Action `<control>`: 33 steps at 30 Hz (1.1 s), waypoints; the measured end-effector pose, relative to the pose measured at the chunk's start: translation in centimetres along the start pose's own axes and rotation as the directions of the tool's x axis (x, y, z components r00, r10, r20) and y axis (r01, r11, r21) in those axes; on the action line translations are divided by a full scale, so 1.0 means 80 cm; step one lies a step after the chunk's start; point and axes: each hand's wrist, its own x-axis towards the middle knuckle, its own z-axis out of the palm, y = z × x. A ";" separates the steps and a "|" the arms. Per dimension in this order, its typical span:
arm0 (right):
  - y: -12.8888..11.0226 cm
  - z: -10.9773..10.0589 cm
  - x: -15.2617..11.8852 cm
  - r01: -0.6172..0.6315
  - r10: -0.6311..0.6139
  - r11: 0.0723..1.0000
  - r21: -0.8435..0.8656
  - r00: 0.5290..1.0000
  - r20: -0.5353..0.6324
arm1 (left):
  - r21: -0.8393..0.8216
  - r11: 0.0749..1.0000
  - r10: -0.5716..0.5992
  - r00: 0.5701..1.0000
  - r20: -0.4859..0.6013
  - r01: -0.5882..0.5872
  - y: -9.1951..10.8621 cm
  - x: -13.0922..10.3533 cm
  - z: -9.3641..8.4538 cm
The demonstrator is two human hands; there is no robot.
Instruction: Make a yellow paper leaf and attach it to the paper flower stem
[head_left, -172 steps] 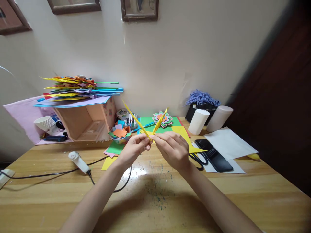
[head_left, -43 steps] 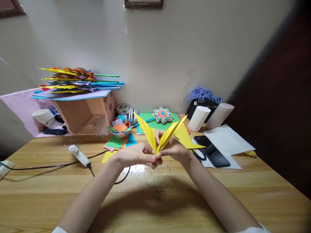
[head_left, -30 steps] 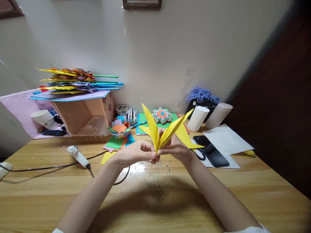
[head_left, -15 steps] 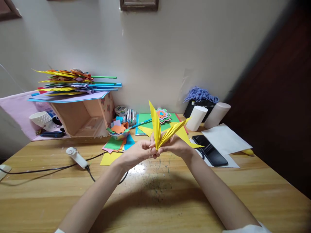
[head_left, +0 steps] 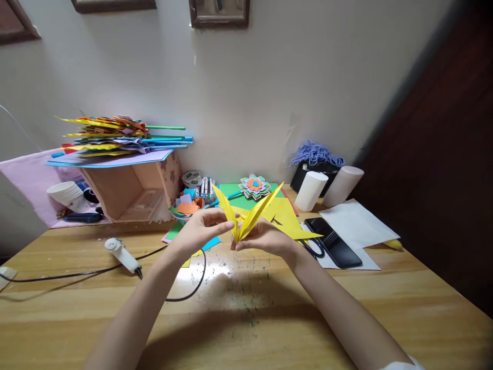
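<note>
A yellow pleated paper piece point(head_left: 259, 213) is spread in a V of two pointed leaves above the table. My right hand point(head_left: 267, 239) pinches it low, near its base, with the right leaf rising over the fingers. Around the left leaf, the thumb and fingers of my left hand point(head_left: 202, 226) are closed. Behind my hands lie a cut yellow sheet point(head_left: 292, 218) and a layered paper flower point(head_left: 254, 187) on a blue stem, resting on green paper point(head_left: 231, 188).
A pink box point(head_left: 133, 192) at left carries stacked paper flowers point(head_left: 111, 134). A white corded tool point(head_left: 121, 254), perhaps a glue gun, lies nearer. To the right are a phone point(head_left: 334, 244), white paper point(head_left: 358, 221), two white rolls point(head_left: 311, 191) and blue yarn point(head_left: 318, 153).
Both hands and the yellow pleated paper have shifted slightly left. My left hand has moved from the base up onto the left leaf, which leans further outward now. The view has tilted up a little.
</note>
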 end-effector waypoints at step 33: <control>-0.003 0.029 0.008 0.011 0.010 0.994 0.112 0.984 -0.177 | 0.044 0.998 0.062 0.958 -0.279 -0.052 -0.015 0.004 0.030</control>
